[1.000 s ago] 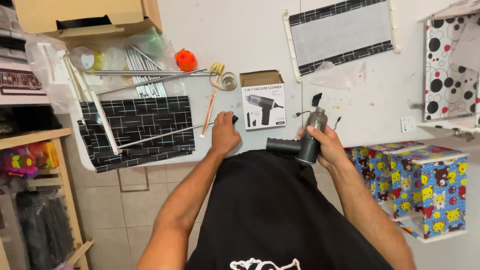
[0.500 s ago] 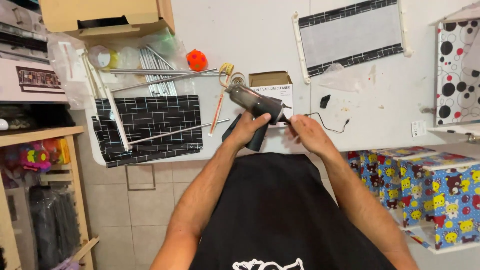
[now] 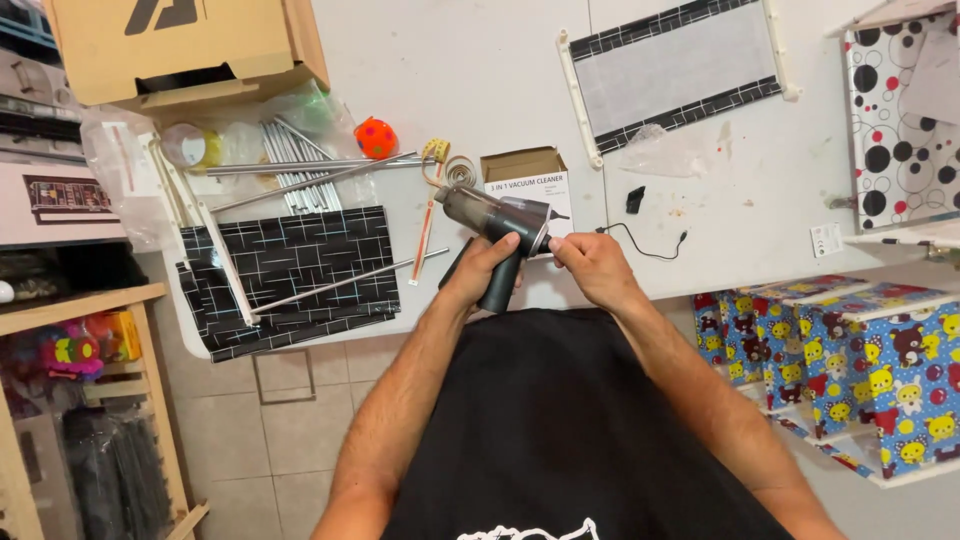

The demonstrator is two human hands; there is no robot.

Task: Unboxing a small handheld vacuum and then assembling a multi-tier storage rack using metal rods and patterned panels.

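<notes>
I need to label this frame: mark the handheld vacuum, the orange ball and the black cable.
handheld vacuum (image 3: 497, 218): head view, on its dark body.
orange ball (image 3: 376, 138): head view, its middle.
black cable (image 3: 645, 243): head view, mid-length.

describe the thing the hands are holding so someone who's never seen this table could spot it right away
On the white table, look at the near edge, just in front of the small open cardboard box. The left hand grips a handheld vacuum by its handle, the right hand at its rear. It is the only dark, pistol-shaped gadget with a clear front chamber.
</notes>
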